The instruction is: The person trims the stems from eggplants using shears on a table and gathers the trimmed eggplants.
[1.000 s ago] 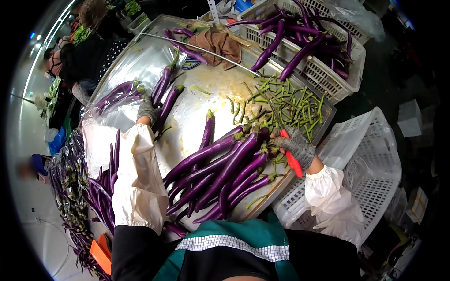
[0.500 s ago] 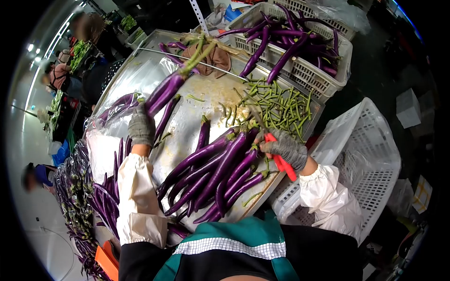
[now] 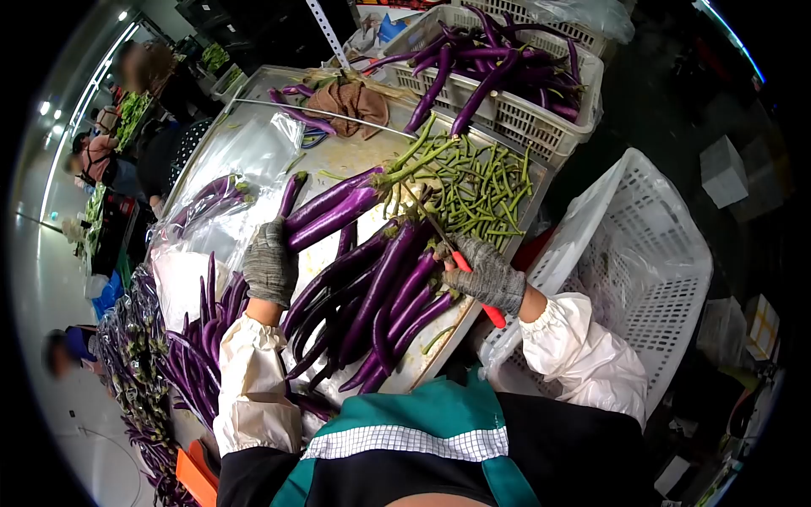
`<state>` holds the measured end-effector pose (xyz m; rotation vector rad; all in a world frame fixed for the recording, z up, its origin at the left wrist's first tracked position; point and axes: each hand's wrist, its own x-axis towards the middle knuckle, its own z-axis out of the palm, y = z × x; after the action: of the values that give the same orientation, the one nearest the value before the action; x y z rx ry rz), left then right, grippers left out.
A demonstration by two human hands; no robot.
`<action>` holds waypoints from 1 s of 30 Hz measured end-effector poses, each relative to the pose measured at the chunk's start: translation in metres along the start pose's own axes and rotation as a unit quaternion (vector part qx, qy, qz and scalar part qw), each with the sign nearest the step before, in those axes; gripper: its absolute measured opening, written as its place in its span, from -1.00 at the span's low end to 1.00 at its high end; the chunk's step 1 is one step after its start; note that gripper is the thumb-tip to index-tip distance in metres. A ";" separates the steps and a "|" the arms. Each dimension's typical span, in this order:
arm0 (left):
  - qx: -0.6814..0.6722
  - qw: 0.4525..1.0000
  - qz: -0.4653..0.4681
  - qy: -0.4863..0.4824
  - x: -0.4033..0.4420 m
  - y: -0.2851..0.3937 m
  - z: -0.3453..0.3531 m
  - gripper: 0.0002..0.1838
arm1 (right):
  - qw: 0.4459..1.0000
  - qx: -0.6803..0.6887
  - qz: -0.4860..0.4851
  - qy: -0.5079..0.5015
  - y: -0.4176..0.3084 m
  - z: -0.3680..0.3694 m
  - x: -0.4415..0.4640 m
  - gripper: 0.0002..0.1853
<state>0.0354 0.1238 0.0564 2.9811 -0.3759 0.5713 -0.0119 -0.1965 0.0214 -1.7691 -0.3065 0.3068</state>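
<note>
My gloved left hand [image 3: 270, 264] is closed round the lower ends of two long purple eggplants [image 3: 338, 211], held above the table with their long green stems pointing away to the right. My gloved right hand [image 3: 486, 275] grips red-handled scissors [image 3: 493, 315]. The blade tips are close to the stem ends of the held eggplants; whether they touch, I cannot tell. Below the hands lies a heap of eggplants [image 3: 389, 283] on the metal table [image 3: 363, 152]. Beyond the scissors, many short green stem pieces [image 3: 498, 186] are scattered.
A full crate of eggplants [image 3: 541, 122] stands at the back right. A white perforated basket [image 3: 676, 245] tilts beside the table's right edge. Clear plastic bags [image 3: 224, 156] and a brown cloth [image 3: 351, 106] lie on the table. More eggplants [image 3: 190, 363] are at left; people [image 3: 101, 156] work farther off.
My left hand has lowered and swung the eggplants to the right, bringing their stems near the scissors. My right hand stays beside the heap with the scissors. The camera view has shifted slightly.
</note>
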 end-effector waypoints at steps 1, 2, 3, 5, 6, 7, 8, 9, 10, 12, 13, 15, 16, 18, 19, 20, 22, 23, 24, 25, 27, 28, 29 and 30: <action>0.000 1.000 0.001 0.000 -0.002 0.002 0.000 -0.59 | 1.000 0.000 0.000 0.001 0.001 0.001 -0.001 -0.66; -0.012 1.000 0.002 -0.015 -0.004 0.005 -0.001 -0.59 | 1.000 0.018 0.000 0.005 0.003 0.002 -0.001 -0.66; -0.024 0.999 0.003 -0.030 -0.006 0.007 -0.002 -0.58 | 0.999 0.035 0.000 0.010 0.003 0.003 -0.002 -0.66; -0.030 0.999 0.011 -0.036 -0.009 0.012 -0.003 -0.59 | 0.999 0.041 0.020 0.004 -0.003 0.001 -0.002 -0.67; -0.031 0.998 0.019 -0.043 -0.011 0.014 -0.002 -0.60 | 1.000 0.023 0.013 0.005 -0.003 0.002 -0.001 -0.71; -0.031 0.998 0.026 -0.050 -0.013 0.015 -0.001 -0.61 | 1.000 0.005 0.006 0.006 -0.005 0.002 -0.001 -0.73; -0.042 0.997 0.014 -0.066 -0.016 0.018 -0.001 -0.62 | 1.000 0.000 0.025 -0.001 -0.009 0.001 -0.001 -0.73; -0.043 0.997 0.016 -0.067 -0.017 0.020 0.000 -0.62 | 1.000 0.000 0.026 0.001 -0.009 0.001 -0.001 -0.73; -0.056 0.997 0.023 -0.057 -0.018 0.021 0.001 -0.62 | 1.000 0.001 0.025 0.005 -0.009 0.001 -0.001 -0.73; -0.062 0.996 0.030 -0.053 -0.021 0.023 0.001 -0.60 | 1.000 0.000 0.020 0.009 -0.011 0.002 0.000 -0.74; -0.061 0.996 0.031 -0.054 -0.022 0.023 0.000 -0.60 | 1.000 0.001 0.020 0.009 -0.011 0.003 0.001 -0.74; -0.065 0.996 0.043 -0.049 -0.025 0.023 0.000 -0.58 | 0.999 -0.025 -0.004 0.021 -0.009 0.003 0.001 -0.73; -0.050 0.996 0.047 -0.048 -0.026 0.020 0.003 -0.56 | 0.999 -0.025 -0.004 0.021 -0.010 0.004 0.001 -0.73; -0.051 0.996 0.042 -0.060 -0.027 0.020 0.003 -0.56 | 0.999 -0.024 0.008 0.041 -0.015 0.006 -0.001 -0.77; -0.052 0.995 0.037 -0.070 -0.028 0.021 0.002 -0.55 | 0.999 -0.024 0.008 0.039 -0.010 0.008 0.001 -0.77; -0.052 0.995 0.036 -0.071 -0.029 0.023 0.001 -0.55 | 0.995 -0.072 -0.014 0.067 -0.003 0.012 0.004 -0.79; -0.046 0.995 0.001 -0.093 -0.030 0.026 -0.001 -0.59 | 0.988 -0.119 -0.036 0.093 -0.002 0.017 0.007 -0.82; -0.046 0.995 -0.001 -0.093 -0.030 0.026 -0.001 -0.59 | 0.990 -0.110 -0.018 0.089 -0.004 0.018 0.009 -0.84; -0.042 0.995 -0.010 -0.092 -0.029 0.026 -0.001 -0.61 | 0.991 -0.100 0.001 0.085 -0.005 0.019 0.011 -0.85; -0.037 0.995 -0.019 -0.093 -0.030 0.025 -0.001 -0.63 | 0.992 -0.100 0.000 0.083 -0.003 0.019 0.014 -0.85; -0.041 0.996 -0.029 -0.077 -0.033 0.020 0.001 -0.64 | 0.993 -0.077 0.015 0.094 0.007 0.022 0.021 -0.86; -0.046 0.996 -0.037 -0.060 -0.033 0.018 0.002 -0.65 | 0.993 -0.073 0.012 0.097 0.011 0.023 0.024 -0.86; -0.045 0.997 -0.040 -0.058 -0.035 0.015 0.000 -0.65 | 0.993 -0.073 0.010 0.094 0.014 0.021 0.025 -0.86; -0.045 0.996 -0.053 -0.058 -0.036 0.014 -0.005 -0.65 | 0.996 -0.029 0.070 0.049 0.008 0.018 0.026 -0.85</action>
<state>-0.0021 0.1191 0.0477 2.9338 -0.2432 0.3614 0.0060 -0.1728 0.0089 -1.8608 -0.1235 0.3125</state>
